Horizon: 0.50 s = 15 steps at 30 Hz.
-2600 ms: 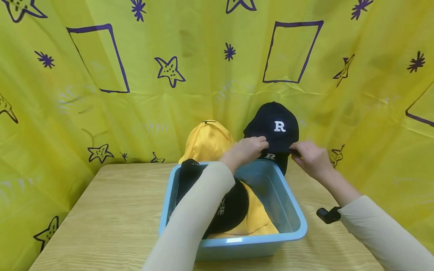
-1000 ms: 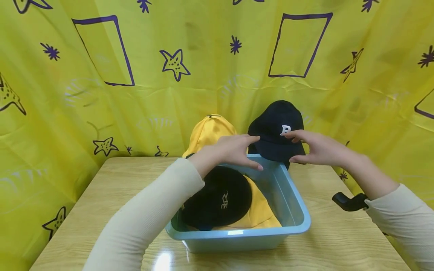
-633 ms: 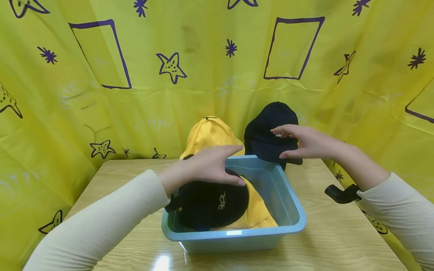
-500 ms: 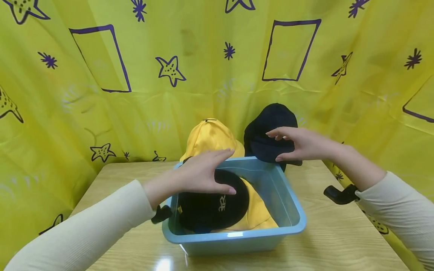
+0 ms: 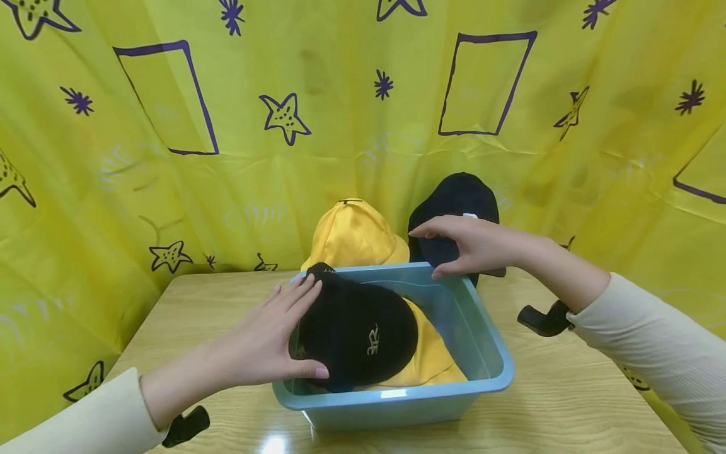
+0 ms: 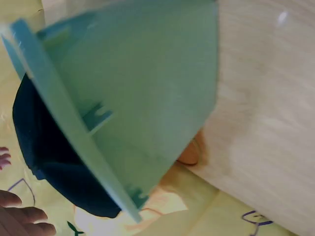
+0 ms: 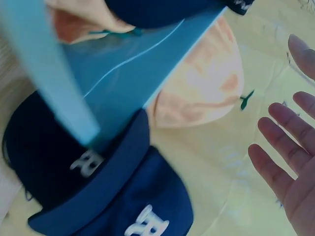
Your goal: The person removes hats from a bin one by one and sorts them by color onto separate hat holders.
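My left hand [image 5: 272, 340] is spread at the left side of the light blue bin [image 5: 493, 359], beside a black cap [image 5: 363, 321] lying in it. That cap bears a small pale emblem and overlaps a yellow hat [image 5: 433, 356] in the bin. Thumb and fingers apart, my right hand [image 5: 482, 243] hovers over the bin's far right corner, holding nothing. It covers part of the navy cap [image 5: 456, 192] behind the bin. In the right wrist view, a navy cap [image 7: 162, 196] with a white R is stacked with another R cap [image 7: 39, 147].
Another yellow hat [image 5: 351, 233] stands behind the bin, close to the yellow curtain [image 5: 323, 170] printed with stars. The bin rests on a wooden table [image 5: 215, 321]. Black wrist camera mounts [image 5: 544, 318] stick out below the sleeves.
Both hands have let go of the upper navy cap's brim, and the cap now sits lower. The left hand has swung left and nearer; the right has lately shifted a little left.
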Tool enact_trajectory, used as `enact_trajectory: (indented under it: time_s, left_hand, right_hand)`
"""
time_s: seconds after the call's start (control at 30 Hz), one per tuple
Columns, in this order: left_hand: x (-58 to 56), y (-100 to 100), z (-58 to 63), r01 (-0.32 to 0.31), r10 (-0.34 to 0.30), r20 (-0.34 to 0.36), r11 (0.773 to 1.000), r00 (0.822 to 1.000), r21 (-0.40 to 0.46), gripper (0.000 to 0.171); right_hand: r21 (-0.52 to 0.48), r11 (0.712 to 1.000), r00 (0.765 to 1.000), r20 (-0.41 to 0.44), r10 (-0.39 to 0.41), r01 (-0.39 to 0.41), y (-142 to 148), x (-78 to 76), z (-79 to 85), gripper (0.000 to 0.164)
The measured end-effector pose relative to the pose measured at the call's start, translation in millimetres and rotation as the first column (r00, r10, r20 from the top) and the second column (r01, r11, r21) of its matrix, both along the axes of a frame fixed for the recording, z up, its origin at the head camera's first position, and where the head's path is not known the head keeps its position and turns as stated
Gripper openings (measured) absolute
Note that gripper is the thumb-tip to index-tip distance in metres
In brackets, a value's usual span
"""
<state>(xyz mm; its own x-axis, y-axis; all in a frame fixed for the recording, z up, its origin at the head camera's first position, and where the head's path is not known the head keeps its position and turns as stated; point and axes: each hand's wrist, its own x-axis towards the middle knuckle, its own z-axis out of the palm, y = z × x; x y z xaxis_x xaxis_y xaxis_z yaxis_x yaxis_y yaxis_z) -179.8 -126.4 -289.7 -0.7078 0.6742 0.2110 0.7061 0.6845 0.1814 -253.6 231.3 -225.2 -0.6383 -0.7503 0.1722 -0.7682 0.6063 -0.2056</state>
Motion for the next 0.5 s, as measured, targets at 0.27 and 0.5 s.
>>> enact_trajectory:
  time_s: [0.27,0.5]
  left_hand:
    - [13.9,-19.6,-23.0,-0.065,0.059,-0.089,0.996,0.994,-0.064,0.112]
    - [18.1,-26.2,-36.7,-0.100,0.076,-0.128,0.977,0.989,-0.188,0.112]
  right_hand:
    - [0.033,0.996,0.994,0.073,0.083,-0.085,-37.4,-3.2,0.8,0.066]
    - [0.038,0.980,0.979,0.064,0.194,-0.197,-66.5,-7.8,-1.4,0.066]
